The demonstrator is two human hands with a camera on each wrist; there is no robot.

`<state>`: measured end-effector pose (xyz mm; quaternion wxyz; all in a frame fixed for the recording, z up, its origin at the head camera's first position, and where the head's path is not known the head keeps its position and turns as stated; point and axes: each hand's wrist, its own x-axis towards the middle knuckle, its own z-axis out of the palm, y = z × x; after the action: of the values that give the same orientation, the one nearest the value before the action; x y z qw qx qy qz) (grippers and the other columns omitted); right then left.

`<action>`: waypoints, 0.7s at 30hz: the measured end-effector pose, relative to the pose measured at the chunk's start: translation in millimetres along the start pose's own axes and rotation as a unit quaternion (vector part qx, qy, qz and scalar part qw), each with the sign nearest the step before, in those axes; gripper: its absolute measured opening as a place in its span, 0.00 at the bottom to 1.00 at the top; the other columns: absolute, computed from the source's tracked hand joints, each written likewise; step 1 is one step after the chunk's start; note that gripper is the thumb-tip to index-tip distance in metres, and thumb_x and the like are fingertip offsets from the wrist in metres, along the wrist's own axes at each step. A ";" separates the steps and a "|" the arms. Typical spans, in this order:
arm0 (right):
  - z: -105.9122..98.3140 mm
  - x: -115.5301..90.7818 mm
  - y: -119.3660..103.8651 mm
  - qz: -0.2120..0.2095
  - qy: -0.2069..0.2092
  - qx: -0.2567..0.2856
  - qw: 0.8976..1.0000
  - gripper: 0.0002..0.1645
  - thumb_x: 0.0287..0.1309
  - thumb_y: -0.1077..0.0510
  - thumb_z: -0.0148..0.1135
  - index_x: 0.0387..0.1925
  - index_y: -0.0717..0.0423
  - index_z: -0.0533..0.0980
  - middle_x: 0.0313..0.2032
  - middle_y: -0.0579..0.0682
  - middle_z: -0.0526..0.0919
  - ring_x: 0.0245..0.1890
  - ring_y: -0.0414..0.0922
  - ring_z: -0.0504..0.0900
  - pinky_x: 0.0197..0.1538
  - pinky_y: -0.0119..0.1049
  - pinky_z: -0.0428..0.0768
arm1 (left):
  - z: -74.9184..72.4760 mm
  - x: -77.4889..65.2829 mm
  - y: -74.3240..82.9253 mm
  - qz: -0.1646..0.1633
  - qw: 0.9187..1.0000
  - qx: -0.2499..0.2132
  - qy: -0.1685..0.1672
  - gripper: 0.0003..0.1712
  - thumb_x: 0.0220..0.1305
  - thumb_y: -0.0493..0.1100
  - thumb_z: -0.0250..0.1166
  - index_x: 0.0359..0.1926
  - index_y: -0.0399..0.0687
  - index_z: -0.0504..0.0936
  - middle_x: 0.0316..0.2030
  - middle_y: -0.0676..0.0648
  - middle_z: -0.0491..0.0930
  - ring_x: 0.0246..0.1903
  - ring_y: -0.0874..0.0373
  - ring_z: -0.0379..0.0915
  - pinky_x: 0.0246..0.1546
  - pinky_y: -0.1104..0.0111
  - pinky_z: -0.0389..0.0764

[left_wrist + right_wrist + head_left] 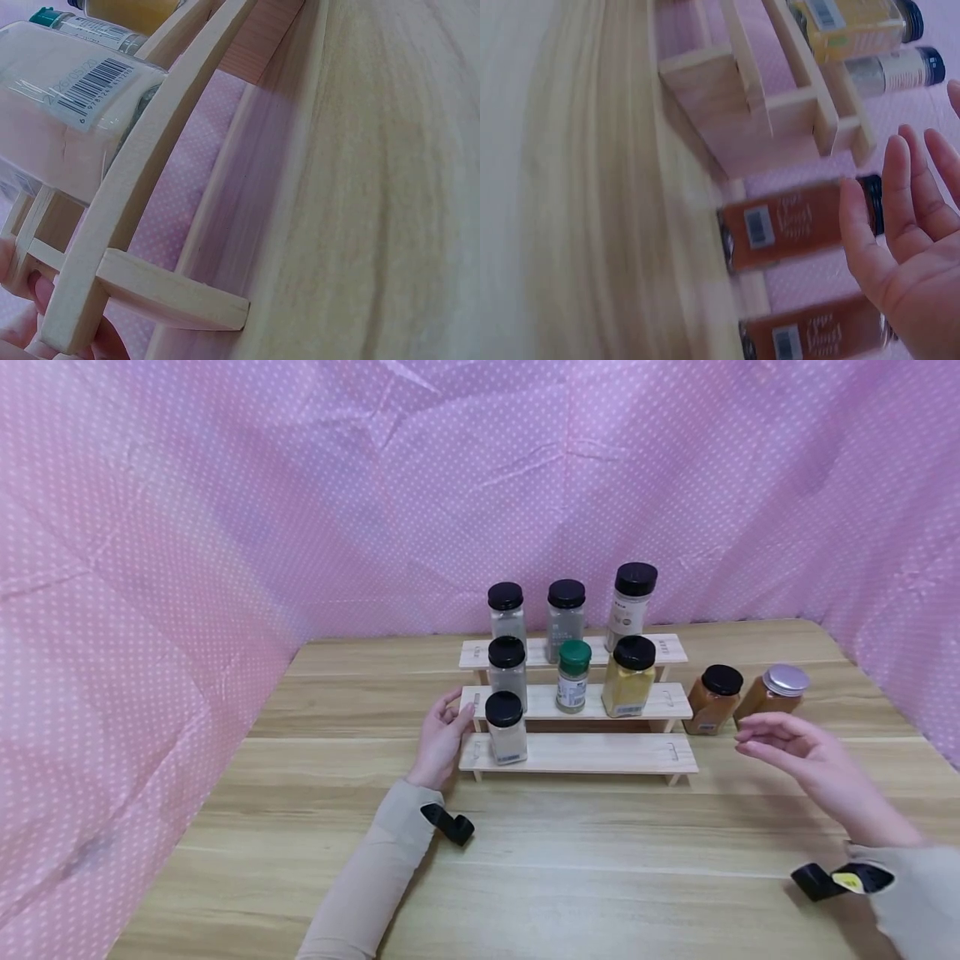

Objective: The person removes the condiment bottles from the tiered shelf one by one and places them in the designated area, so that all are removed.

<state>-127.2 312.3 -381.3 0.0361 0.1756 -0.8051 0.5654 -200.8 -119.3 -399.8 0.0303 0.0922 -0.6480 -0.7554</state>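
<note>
One pale three-tiered wooden rack (592,752)

Soft, even light covers the surface (300,827), faintly shadowed toward its right edge; both wrist views are dimmer, the right blurring the brown jars (817,217).

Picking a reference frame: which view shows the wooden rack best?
Head: all three tiers of the wooden rack fit in frame. Left wrist crops it, left end nearest; right wrist crops it, right end nearest.
</note>
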 end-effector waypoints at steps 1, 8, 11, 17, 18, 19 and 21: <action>2.4 1.6 -2.0 0.003 0.000 -0.003 1.000 0.18 0.61 0.73 0.53 0.50 0.58 0.74 0.42 0.34 0.82 0.41 0.29 0.81 0.44 0.18 0.75 | 0.0 -0.1 0.1 0.001 1.000 0.001 0.000 0.24 0.65 0.32 0.58 0.62 0.38 0.68 0.27 0.55 0.74 0.26 0.66 0.70 0.30 0.77 0.73; 18.4 13.6 -15.7 -0.014 -0.023 0.011 1.000 0.18 0.60 0.74 0.54 0.51 0.62 0.73 0.41 0.37 0.83 0.42 0.30 0.81 0.43 0.21 0.77 | 0.3 -0.7 0.6 0.005 1.000 0.002 -0.003 0.24 0.65 0.32 0.58 0.62 0.37 0.68 0.28 0.54 0.76 0.28 0.66 0.72 0.32 0.76 0.74; 25.9 17.8 -21.2 -0.032 -0.041 0.027 0.998 0.20 0.59 0.75 0.53 0.51 0.61 0.73 0.42 0.37 0.82 0.42 0.30 0.80 0.43 0.21 0.77 | 0.6 -1.2 0.6 0.009 1.000 -0.003 -0.005 0.24 0.65 0.32 0.58 0.62 0.36 0.68 0.28 0.54 0.75 0.28 0.66 0.72 0.32 0.77 0.74; 46.3 24.9 -33.5 -0.068 -0.056 0.021 0.996 0.24 0.56 0.77 0.55 0.54 0.60 0.72 0.44 0.37 0.80 0.44 0.29 0.79 0.45 0.20 0.76 | -0.1 -0.9 -0.5 0.017 1.000 -0.009 -0.007 0.24 0.65 0.31 0.57 0.62 0.34 0.67 0.28 0.55 0.75 0.28 0.66 0.72 0.31 0.77 0.74; 50.1 26.4 -35.6 -0.072 -0.058 0.020 0.995 0.24 0.56 0.77 0.55 0.54 0.62 0.71 0.45 0.38 0.80 0.45 0.29 0.79 0.45 0.20 0.76 | -0.3 -0.9 -0.6 0.018 1.000 -0.008 -0.007 0.24 0.65 0.32 0.57 0.61 0.34 0.67 0.27 0.55 0.75 0.27 0.66 0.72 0.31 0.77 0.74; 54.0 27.8 -37.6 -0.073 -0.060 0.018 0.995 0.24 0.56 0.77 0.55 0.55 0.63 0.70 0.46 0.39 0.80 0.45 0.29 0.78 0.46 0.20 0.76 | -0.3 -0.8 -0.6 0.019 1.000 -0.008 -0.007 0.23 0.66 0.32 0.57 0.61 0.34 0.67 0.27 0.55 0.75 0.27 0.66 0.71 0.31 0.77 0.74; 61.6 30.6 -41.9 -0.070 -0.065 0.005 0.995 0.24 0.57 0.74 0.57 0.56 0.65 0.69 0.47 0.38 0.79 0.47 0.29 0.78 0.47 0.20 0.75 | -0.5 -1.2 -0.3 0.020 1.000 -0.005 -0.007 0.24 0.66 0.32 0.57 0.62 0.34 0.67 0.27 0.55 0.75 0.27 0.66 0.71 0.31 0.77 0.74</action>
<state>-133.6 235.4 -357.9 0.0227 0.2679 -0.7887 0.5529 -199.5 -119.5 -400.0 0.0416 0.0738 -0.6459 -0.7587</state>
